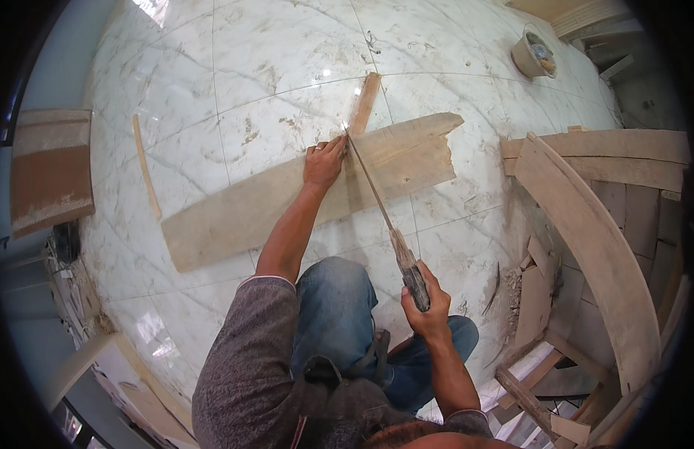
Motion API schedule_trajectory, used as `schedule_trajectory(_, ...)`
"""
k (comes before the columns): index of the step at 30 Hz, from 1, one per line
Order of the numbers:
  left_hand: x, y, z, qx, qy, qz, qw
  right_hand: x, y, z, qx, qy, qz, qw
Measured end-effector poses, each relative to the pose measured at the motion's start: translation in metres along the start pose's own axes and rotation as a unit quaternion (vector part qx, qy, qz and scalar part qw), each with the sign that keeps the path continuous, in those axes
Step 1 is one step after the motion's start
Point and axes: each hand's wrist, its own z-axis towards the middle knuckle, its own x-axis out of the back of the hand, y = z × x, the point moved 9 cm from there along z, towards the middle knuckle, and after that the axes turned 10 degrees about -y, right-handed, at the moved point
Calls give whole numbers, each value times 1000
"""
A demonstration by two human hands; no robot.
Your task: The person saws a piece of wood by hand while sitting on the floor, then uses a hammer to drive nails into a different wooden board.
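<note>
A long pale plank (235, 217), broken at its right end, lies slanting on the tiled floor over a narrower wooden strip (364, 101) that sticks out beyond its far edge. My left hand (324, 159) rests on the plank's far edge, fingers curled together onto it beside the tip of a handsaw (377, 194). The saw's long blade crosses the plank toward me. My right hand (429, 303) is closed round the saw's dark handle, below the plank and beside my bent legs in jeans.
A thin strip (146, 165) lies at the left, near a brown-and-beige panel (51, 172). Curved boards (586, 239) and a wooden frame (534, 396) stand at the right. A bucket (526, 56) sits at the back right. Board pieces (137, 382) lean at lower left.
</note>
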Motion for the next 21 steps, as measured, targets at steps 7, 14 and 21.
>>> schedule_trajectory(7,-6,-7,2,41,-44,-19,998,17,-3,3,-12,47,47,998)
schedule_trajectory(14,-4,-5,1,30,-31,-31,999,12,1,-1,7,35,24,999)
schedule_trajectory(21,-2,-3,1,24,-23,-20,999,9,2,-7,6,33,22,999)
